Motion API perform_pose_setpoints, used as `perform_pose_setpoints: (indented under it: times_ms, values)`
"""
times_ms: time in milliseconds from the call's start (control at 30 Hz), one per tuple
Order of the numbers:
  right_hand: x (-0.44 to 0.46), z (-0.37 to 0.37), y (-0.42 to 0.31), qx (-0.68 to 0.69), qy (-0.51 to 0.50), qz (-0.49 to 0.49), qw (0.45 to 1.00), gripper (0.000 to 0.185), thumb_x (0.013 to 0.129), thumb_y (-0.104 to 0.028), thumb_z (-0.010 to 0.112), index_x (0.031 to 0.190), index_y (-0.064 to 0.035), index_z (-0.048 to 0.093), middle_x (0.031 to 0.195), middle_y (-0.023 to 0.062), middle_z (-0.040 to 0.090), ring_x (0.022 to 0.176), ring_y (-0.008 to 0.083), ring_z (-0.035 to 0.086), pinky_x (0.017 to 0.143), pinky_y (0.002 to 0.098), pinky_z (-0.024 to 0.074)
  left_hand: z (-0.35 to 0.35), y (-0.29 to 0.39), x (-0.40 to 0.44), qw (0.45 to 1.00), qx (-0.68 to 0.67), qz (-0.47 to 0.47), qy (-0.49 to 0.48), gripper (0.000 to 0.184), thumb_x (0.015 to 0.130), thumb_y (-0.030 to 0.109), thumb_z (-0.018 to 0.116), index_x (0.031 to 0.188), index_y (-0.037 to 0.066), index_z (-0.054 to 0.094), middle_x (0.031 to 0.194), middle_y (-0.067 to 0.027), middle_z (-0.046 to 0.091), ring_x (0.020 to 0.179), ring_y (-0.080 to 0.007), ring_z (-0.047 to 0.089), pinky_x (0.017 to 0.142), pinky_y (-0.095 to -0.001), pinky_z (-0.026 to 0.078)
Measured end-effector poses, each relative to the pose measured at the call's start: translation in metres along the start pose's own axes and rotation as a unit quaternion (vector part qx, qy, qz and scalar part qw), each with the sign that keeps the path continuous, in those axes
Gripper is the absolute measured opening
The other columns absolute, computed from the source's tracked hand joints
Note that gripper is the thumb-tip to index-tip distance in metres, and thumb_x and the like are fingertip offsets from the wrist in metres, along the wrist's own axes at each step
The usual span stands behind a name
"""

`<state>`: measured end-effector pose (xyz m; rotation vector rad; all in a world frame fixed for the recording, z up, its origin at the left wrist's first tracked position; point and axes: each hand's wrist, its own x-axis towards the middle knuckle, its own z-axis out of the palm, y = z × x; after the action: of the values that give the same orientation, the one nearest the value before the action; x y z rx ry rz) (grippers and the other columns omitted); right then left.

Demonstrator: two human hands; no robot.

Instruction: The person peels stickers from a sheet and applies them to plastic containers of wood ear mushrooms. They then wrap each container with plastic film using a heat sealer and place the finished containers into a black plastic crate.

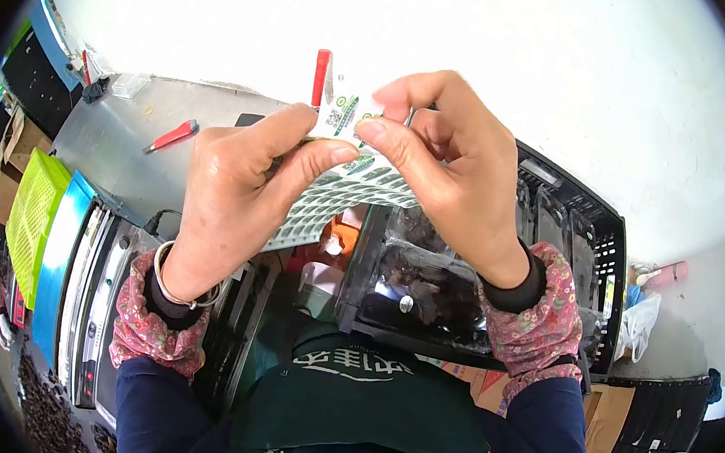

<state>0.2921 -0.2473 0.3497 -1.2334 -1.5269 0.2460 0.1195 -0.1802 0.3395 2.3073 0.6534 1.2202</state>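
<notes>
A sheet of small green-and-white printed stickers [339, 199] is held up in front of me, curving down between my hands. My left hand [242, 173] pinches its upper left part between thumb and forefinger. At the top edge, the thumb and bent fingers of my right hand [451, 152] close on a sticker; whether it has come off the sheet is hard to tell. Below my right hand stands a black crate [613, 240] holding several clear plastic packs of dark contents [426, 288]. A red-handled object [321, 76] stands just behind the sheet.
A red utility knife [172, 136] lies on the metal table [111, 140] to the left. A lime-green basket [34, 215] and a silver machine [105, 307] stand nearer me. Another person's gloved hand [5, 331] shows at far left. A white plastic bag [637, 324] is right of the crate.
</notes>
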Motion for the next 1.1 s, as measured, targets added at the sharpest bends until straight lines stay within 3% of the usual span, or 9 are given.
perform_pose_setpoints:
  times_ms: [233,600,667,700,733,900,967,1000,1100]
  values:
    - [0.010,0.008,0.016,-0.084,0.030,-0.140,0.986,0.011,0.081,-0.003,0.068,0.084,-0.0021,0.057,0.073,0.0066,0.054,0.059,0.0154,0.051,0.054,0.0268,0.0404,-0.012,-0.047,0.016,0.977,-0.106,-0.183,0.013,0.036,0.093,0.028,0.062,0.072,-0.001,0.054,0.057,0.0047,0.034,0.056,-0.0042,0.029,0.047,-0.0254,0.026]
    - [-0.080,-0.130,0.079,-0.005,0.119,0.354,0.928,0.012,0.096,-0.012,0.052,0.085,-0.0073,0.052,0.064,-0.0027,0.046,0.051,0.0045,0.040,0.046,0.0193,0.0293,-0.092,-0.492,-0.071,0.810,-0.012,-0.353,0.467,0.024,0.089,0.020,0.062,0.090,-0.003,0.067,0.079,-0.0030,0.063,0.068,-0.0116,0.051,0.060,-0.0309,0.042]
    - [-0.106,-0.154,0.082,-0.070,0.100,0.384,0.915,0.012,0.094,-0.011,0.053,0.083,-0.0072,0.052,0.062,-0.0023,0.045,0.048,0.0044,0.038,0.043,0.0203,0.0267,-0.114,-0.601,-0.136,0.860,0.372,-0.287,0.201,0.011,0.083,0.014,0.063,0.086,0.003,0.063,0.076,-0.0030,0.061,0.064,-0.0181,0.055,0.060,-0.0345,0.046]
    - [-0.120,-0.166,0.083,-0.093,0.080,0.409,0.904,0.011,0.094,-0.011,0.054,0.084,-0.0065,0.052,0.062,-0.0024,0.045,0.048,0.0042,0.039,0.043,0.0207,0.0278,-0.125,-0.613,-0.158,0.706,0.695,-0.126,0.058,0.009,0.080,0.011,0.062,0.087,0.005,0.060,0.075,-0.0055,0.061,0.062,-0.0244,0.059,0.060,-0.0376,0.049]
    - [-0.136,-0.179,0.083,-0.103,0.068,0.426,0.896,0.010,0.094,-0.010,0.055,0.084,-0.0065,0.053,0.063,-0.0029,0.046,0.050,0.0043,0.042,0.044,0.0205,0.0300,-0.138,-0.642,-0.167,0.717,0.678,-0.162,-0.004,0.020,0.077,0.014,0.064,0.095,0.006,0.059,0.085,-0.0105,0.065,0.072,-0.0294,0.063,0.064,-0.0418,0.051]
    - [-0.196,-0.224,0.063,-0.186,0.021,0.518,0.835,0.013,0.093,-0.014,0.057,0.088,-0.0030,0.054,0.075,-0.0006,0.056,0.063,0.0064,0.050,0.054,0.0234,0.0406,-0.087,-0.468,-0.068,0.710,0.584,-0.386,-0.075,0.043,0.083,0.017,0.065,0.122,0.003,0.052,0.101,-0.0126,0.066,0.092,-0.0293,0.065,0.077,-0.0421,0.052]
    - [-0.217,-0.244,0.056,-0.216,-0.014,0.500,0.838,0.013,0.093,-0.014,0.057,0.089,-0.0013,0.055,0.076,0.0006,0.057,0.066,0.0082,0.052,0.059,0.0252,0.0435,-0.053,-0.444,-0.047,0.898,0.060,-0.404,0.165,0.041,0.090,0.019,0.059,0.126,0.001,0.051,0.114,-0.0126,0.061,0.103,-0.0271,0.061,0.085,-0.0395,0.050]
    - [-0.227,-0.253,0.055,-0.200,-0.028,0.506,0.839,0.011,0.092,-0.012,0.058,0.090,-0.0008,0.056,0.079,0.0020,0.059,0.070,0.0100,0.054,0.064,0.0263,0.0458,-0.039,-0.428,-0.039,0.864,-0.222,-0.366,0.265,0.040,0.093,0.020,0.056,0.127,-0.001,0.050,0.120,-0.0127,0.059,0.109,-0.0260,0.059,0.088,-0.0382,0.048]
    - [-0.243,-0.261,0.046,-0.206,-0.106,0.468,0.853,0.008,0.091,-0.009,0.058,0.090,-0.0015,0.057,0.081,0.0024,0.061,0.076,0.0111,0.056,0.070,0.0274,0.0467,0.031,-0.271,-0.018,0.917,-0.255,-0.306,0.033,0.042,0.099,0.029,0.048,0.128,0.000,0.052,0.126,-0.0110,0.056,0.112,-0.0230,0.057,0.092,-0.0325,0.045]
